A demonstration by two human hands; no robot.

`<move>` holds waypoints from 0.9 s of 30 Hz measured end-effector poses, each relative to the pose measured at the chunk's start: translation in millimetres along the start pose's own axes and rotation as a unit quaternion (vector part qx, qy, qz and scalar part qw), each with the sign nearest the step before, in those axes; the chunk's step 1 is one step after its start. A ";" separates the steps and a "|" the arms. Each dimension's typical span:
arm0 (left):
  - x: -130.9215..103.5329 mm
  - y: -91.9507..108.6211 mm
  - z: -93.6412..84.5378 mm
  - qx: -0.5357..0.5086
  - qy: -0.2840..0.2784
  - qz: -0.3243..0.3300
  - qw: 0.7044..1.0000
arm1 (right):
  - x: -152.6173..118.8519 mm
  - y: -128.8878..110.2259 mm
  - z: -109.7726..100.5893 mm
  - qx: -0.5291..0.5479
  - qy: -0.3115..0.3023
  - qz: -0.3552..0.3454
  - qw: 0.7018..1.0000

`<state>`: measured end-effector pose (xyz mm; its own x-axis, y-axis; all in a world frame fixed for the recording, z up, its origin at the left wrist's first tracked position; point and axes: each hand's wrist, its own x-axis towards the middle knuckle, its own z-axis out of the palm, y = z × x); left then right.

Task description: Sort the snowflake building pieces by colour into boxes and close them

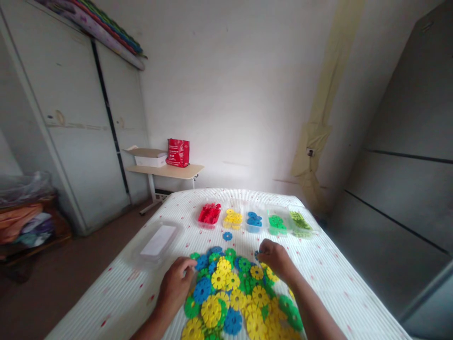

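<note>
A heap of yellow, green and blue notched discs (232,281) spreads over the near part of the table. At its left edge is my left hand (179,279), fingers bent and close together near a blue disc; whether it holds anything is hidden. Beyond the heap's right side my right hand (272,255) pinches a blue disc (256,255). A single blue disc (227,236) lies behind the heap. Further back stand clear boxes in a row: red pieces (209,215), yellow discs (232,218), blue discs (254,220), green discs (277,224) and light green pieces (300,221).
A clear lid or tray (157,243) with a white sheet lies on the left of the patterned tablecloth (336,274). Behind, a small desk (177,171) holds a white box (150,160) and a red bag (178,153). Cabinets stand on both sides.
</note>
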<state>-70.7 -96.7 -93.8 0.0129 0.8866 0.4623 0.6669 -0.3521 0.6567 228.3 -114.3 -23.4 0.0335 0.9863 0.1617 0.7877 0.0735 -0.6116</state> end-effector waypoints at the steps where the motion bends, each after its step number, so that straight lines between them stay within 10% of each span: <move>1: 0.1 0.5 -0.5 0.001 -0.001 -0.003 1.000 | 1.9 -4.5 5.0 0.013 -0.010 -0.009 1.000; 7: -0.3 4.3 -2.7 0.001 -0.008 -0.009 1.000 | -1.1 -17.8 20.1 0.035 -0.096 -0.102 0.990; 21: -0.6 1.7 0.3 -0.006 -0.007 -0.004 1.000 | -14.4 24.8 -14.3 -0.124 -0.065 0.004 0.990; 27: -1.0 5.0 -1.4 -0.001 -0.015 -0.013 1.000 | -7.8 12.0 -8.6 -0.025 -0.094 -0.024 0.995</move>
<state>-68.4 -99.8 -90.2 0.0187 0.9041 0.4269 0.6653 -0.3300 0.6697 242.8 -122.4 -25.4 -0.1169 0.9923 0.0401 0.8155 0.1190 -0.5664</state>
